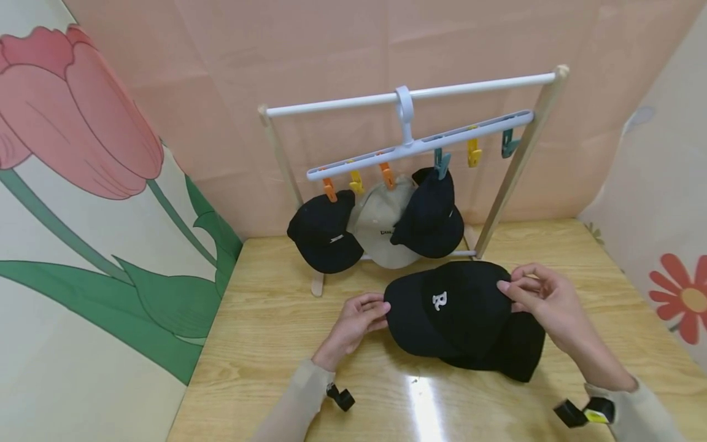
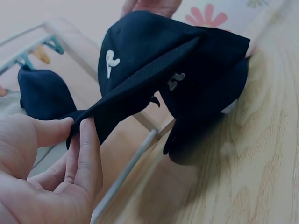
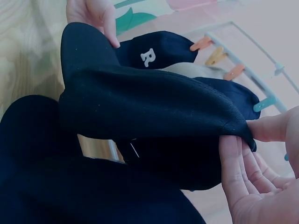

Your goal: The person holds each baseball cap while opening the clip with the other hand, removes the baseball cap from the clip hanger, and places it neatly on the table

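Between both hands is a black baseball cap [image 1: 469, 294] with a white letter R on its front, held above the table. My left hand [image 1: 356, 322] pinches the edge of its brim between thumb and fingers, also plain in the left wrist view. At the crown's far end, my right hand [image 1: 544, 301] pinches the fabric between thumb and fingers [image 3: 236, 163]. A second black cap [image 1: 521, 350], partly covered by the held one, rests on the table; the left wrist view shows a pale mark on its front.
Behind the hands stands a rack [image 1: 502, 178] carrying a tilted clip hanger [image 1: 364, 161]. From its clips hang a black cap [image 1: 317, 227], a beige cap [image 1: 375, 215] and a dark navy cap [image 1: 436, 215]. A yellow clip [image 1: 474, 153] and a green clip [image 1: 509, 144] hold nothing.
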Motion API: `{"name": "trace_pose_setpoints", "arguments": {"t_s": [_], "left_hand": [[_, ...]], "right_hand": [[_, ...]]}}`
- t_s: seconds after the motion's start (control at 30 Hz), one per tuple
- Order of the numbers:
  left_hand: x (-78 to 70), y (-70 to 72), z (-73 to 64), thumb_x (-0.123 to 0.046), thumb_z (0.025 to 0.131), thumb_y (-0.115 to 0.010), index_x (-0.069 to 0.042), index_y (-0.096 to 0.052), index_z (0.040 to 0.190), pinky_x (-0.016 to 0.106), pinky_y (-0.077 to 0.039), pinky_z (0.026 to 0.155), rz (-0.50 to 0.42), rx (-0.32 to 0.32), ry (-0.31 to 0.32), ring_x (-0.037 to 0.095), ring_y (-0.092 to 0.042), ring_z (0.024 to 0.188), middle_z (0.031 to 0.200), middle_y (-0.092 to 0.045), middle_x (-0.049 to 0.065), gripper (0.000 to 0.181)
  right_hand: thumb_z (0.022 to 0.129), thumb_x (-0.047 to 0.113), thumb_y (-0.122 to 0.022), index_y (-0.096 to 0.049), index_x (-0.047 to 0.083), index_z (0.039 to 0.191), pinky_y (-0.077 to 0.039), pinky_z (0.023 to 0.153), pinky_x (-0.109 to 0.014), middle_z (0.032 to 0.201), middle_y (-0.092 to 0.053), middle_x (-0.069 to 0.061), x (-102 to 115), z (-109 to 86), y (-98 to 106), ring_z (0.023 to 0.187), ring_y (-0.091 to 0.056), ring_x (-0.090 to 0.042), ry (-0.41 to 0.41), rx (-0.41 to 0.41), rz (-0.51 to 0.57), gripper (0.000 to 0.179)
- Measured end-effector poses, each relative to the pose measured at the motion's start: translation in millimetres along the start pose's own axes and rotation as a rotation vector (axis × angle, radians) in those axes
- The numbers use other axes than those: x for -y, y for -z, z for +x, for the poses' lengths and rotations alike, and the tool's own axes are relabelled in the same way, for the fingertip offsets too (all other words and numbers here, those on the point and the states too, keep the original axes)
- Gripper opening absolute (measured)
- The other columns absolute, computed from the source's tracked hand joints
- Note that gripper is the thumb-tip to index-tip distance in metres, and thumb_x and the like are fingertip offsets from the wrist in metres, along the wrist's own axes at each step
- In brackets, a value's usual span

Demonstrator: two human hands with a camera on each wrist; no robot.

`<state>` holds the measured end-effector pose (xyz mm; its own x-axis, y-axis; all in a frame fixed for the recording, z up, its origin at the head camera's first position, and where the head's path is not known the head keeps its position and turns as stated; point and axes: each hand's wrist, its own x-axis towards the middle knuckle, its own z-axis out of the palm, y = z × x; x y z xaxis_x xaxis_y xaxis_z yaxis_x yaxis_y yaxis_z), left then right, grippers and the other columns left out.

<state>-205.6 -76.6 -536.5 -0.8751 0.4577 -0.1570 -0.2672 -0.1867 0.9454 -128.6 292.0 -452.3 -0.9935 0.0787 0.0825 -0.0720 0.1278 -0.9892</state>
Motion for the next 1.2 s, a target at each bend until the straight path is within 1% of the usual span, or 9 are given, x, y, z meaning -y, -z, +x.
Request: {"name": "trace_pose_setpoints", "arguments": {"t_s": [0.17,0.3,0.53,0.63,0.77,0.9,1.07,1.2], "left_hand": [[3.9,-1.5,3.2,-0.004,0.103,-0.069,0.006,-0.066,0.13,0.026,-0.065,0.079,0.022,-0.027,0.005,0.009,-0.072,0.085,0.099,-0.072,-0.002,0.029],[5.6,-3.1,4.9,-0.005,0.102,-0.071,0.005,-0.067,0.13,0.028,-0.065,0.08,0.039,-0.042,0.017,0.01,-0.072,0.085,0.1,-0.071,0.0,0.03],[12.0,-3.8,8.8,-0.003,0.101,-0.072,0.008,-0.067,0.128,0.03,-0.066,0.08,0.07,-0.038,0.017,0.012,-0.072,0.088,0.1,-0.07,0.002,0.03],[14.7,-4.4,9.6,-0.003,0.101,-0.072,0.009,-0.067,0.131,0.031,-0.066,0.081,0.092,-0.034,0.032,0.013,-0.073,0.089,0.104,-0.07,0.005,0.032],[16.2,-6.0,9.5,-0.005,0.102,-0.072,0.009,-0.065,0.135,0.033,-0.066,0.085,0.117,-0.035,0.053,0.014,-0.074,0.091,0.112,-0.069,0.011,0.036],[16.9,-8.1,9.6,-0.002,0.101,-0.072,0.008,-0.066,0.135,0.036,-0.066,0.088,0.143,-0.035,0.067,0.015,-0.073,0.09,0.112,-0.07,0.013,0.036],[18.8,-11.3,9.4,0.0,0.1,-0.072,0.008,-0.067,0.132,0.034,-0.066,0.086,0.158,-0.033,0.085,0.015,-0.073,0.088,0.109,-0.07,0.012,0.033],[22.4,-12.6,10.9,0.001,0.1,-0.073,0.006,-0.069,0.128,0.032,-0.066,0.083,0.161,-0.035,0.094,0.015,-0.074,0.088,0.109,-0.073,0.013,0.029]], "right_hand": [[0.1,0.007,-0.076,-0.061,0.007,0.106,-0.063,0.066,-0.025,0.089,-0.079,0.012,-3.8,-1.0,0.6,0.076,-0.074,-0.006,0.0,-0.022,-0.087,0.016],[0.1,0.008,-0.076,-0.06,0.006,0.107,-0.063,0.066,-0.025,0.089,-0.079,0.013,-5.6,-1.5,0.9,0.076,-0.075,-0.005,0.007,-0.033,-0.131,0.017],[0.101,0.015,-0.077,-0.058,0.003,0.108,-0.064,0.066,-0.027,0.089,-0.079,0.014,-8.8,-3.5,0.7,0.075,-0.076,-0.007,-0.002,-0.039,-0.199,0.023],[0.1,0.016,-0.077,-0.057,0.004,0.108,-0.064,0.065,-0.027,0.088,-0.079,0.015,-11.7,-5.2,0.4,0.074,-0.076,-0.007,-0.001,-0.045,-0.224,0.025],[0.099,0.014,-0.078,-0.057,0.002,0.108,-0.064,0.064,-0.028,0.086,-0.078,0.014,-14.8,-5.2,1.5,0.072,-0.075,-0.007,0.013,-0.057,-0.233,0.026],[0.098,0.012,-0.079,-0.057,0.0,0.107,-0.063,0.062,-0.026,0.084,-0.077,0.013,-17.9,-4.0,2.8,0.071,-0.075,-0.005,0.028,-0.07,-0.244,0.027],[0.097,0.005,-0.078,-0.056,-0.004,0.106,-0.063,0.06,-0.026,0.083,-0.077,0.012,-23.4,-5.3,3.4,0.07,-0.074,-0.004,0.052,-0.073,-0.24,0.026],[0.097,0.004,-0.078,-0.056,-0.004,0.106,-0.063,0.059,-0.026,0.082,-0.077,0.012,-26.1,-7.1,4.2,0.069,-0.073,-0.004,0.065,-0.076,-0.251,0.025]]}}
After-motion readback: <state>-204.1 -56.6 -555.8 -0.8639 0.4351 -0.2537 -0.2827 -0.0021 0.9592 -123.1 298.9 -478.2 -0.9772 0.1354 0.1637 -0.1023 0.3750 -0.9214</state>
